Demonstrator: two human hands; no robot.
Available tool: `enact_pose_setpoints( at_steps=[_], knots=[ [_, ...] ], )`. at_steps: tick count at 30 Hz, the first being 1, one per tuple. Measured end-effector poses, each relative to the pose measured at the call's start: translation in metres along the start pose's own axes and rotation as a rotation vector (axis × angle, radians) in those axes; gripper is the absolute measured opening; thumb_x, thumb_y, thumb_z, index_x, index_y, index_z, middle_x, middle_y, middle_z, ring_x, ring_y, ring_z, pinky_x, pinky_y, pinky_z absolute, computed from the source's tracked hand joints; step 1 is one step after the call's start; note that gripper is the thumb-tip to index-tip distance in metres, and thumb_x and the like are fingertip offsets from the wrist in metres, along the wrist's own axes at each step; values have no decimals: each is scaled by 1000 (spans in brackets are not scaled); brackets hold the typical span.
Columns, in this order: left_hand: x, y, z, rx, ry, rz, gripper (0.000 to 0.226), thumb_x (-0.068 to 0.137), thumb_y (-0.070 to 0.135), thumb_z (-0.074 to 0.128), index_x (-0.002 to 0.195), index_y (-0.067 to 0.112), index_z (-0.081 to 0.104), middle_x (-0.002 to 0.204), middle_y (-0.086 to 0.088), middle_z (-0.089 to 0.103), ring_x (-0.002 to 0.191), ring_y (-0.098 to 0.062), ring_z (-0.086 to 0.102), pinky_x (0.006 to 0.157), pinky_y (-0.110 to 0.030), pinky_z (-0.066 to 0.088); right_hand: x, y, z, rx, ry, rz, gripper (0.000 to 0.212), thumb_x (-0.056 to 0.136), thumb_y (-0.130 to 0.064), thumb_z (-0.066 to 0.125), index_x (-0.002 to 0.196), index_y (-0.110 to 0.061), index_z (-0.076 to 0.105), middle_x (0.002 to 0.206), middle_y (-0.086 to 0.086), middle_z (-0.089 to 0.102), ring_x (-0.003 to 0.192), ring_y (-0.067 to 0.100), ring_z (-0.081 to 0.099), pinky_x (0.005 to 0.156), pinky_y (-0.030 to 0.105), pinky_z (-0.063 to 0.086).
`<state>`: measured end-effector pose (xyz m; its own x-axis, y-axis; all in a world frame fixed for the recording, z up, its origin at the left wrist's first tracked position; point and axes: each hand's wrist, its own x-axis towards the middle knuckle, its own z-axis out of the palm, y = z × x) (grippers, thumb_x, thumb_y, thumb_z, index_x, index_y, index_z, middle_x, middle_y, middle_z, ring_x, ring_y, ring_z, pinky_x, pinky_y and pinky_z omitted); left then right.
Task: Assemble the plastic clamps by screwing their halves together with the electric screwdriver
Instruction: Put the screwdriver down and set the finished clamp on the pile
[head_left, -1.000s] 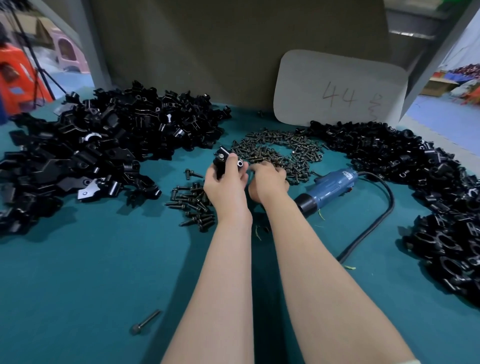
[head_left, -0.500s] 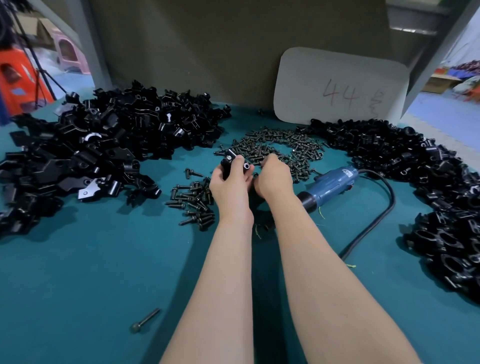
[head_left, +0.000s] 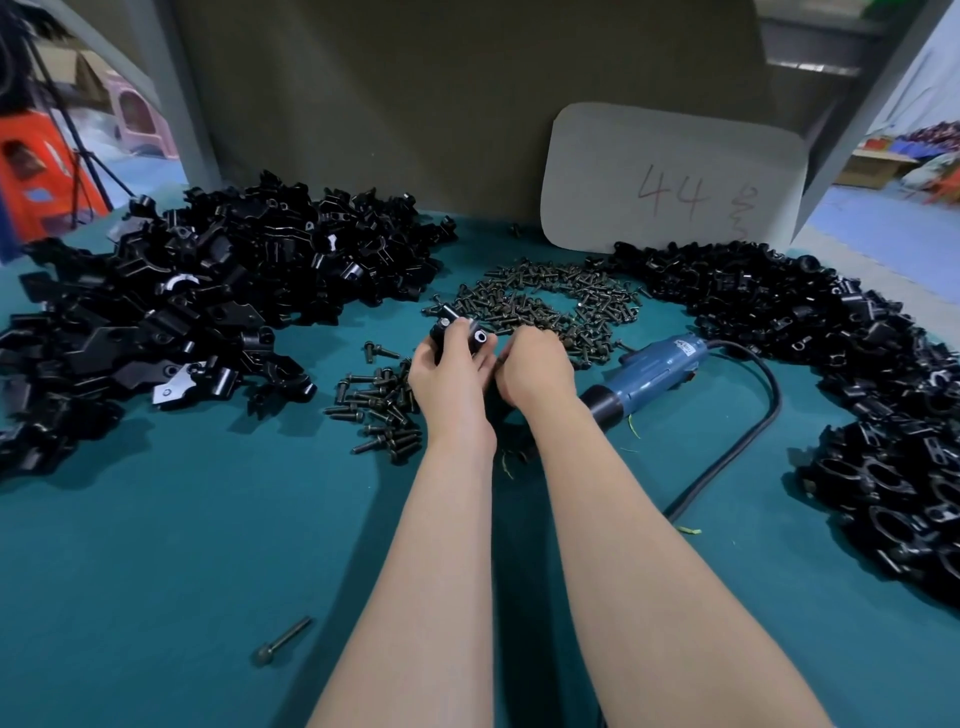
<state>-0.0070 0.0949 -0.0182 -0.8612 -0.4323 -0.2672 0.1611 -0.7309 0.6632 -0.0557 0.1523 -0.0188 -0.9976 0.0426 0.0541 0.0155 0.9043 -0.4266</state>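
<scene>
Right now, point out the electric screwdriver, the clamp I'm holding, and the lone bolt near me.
electric screwdriver (head_left: 649, 371): head view, blue body.
clamp (head_left: 448, 314): head view, its black upper-left end.
lone bolt (head_left: 285, 635): head view, middle of its shank.

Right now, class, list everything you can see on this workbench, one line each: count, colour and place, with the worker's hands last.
loose clamp parts: one large heap, black, table's left
second clamp heap: one long heap, black, right side
screws: one ring-shaped heap, dark, centre back
bolts: one small heap, dark, left of the hands
long bolt: one, grey, near left
electric screwdriver: one, blue, lying right of the hands
cable: one, black, trailing from the screwdriver
card: one, grey, marked 44, leaning at back
table cover: one, teal, under everything
clamp: one, black, in the left hand
left hand: one, grips the clamp
right hand: one, curled beside the clamp, contents hidden
</scene>
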Motion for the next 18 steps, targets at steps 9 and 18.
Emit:
enact_pose_setpoints(
  at_steps=[9, 18],
  knots=[
    [-1, -1, 2, 33, -24, -41, 7, 93, 16, 62, 87, 17, 58, 88, 2, 67, 77, -13, 70, 71, -23, 56, 1, 0, -1, -91, -74, -64, 26, 89, -9, 51, 114, -12, 59, 117, 13, 59, 99, 29, 57, 74, 34, 43],
    [1, -6, 1, 126, -82, 2, 9, 94, 20, 61, 91, 12, 61, 99, -7, 66, 84, -15, 67, 74, -20, 53, -9, 16, -37, 915, 54, 58, 14, 94, 2, 50, 97, -1, 63, 82, 7, 65, 77, 16, 66, 83, 28, 56]
  ],
)
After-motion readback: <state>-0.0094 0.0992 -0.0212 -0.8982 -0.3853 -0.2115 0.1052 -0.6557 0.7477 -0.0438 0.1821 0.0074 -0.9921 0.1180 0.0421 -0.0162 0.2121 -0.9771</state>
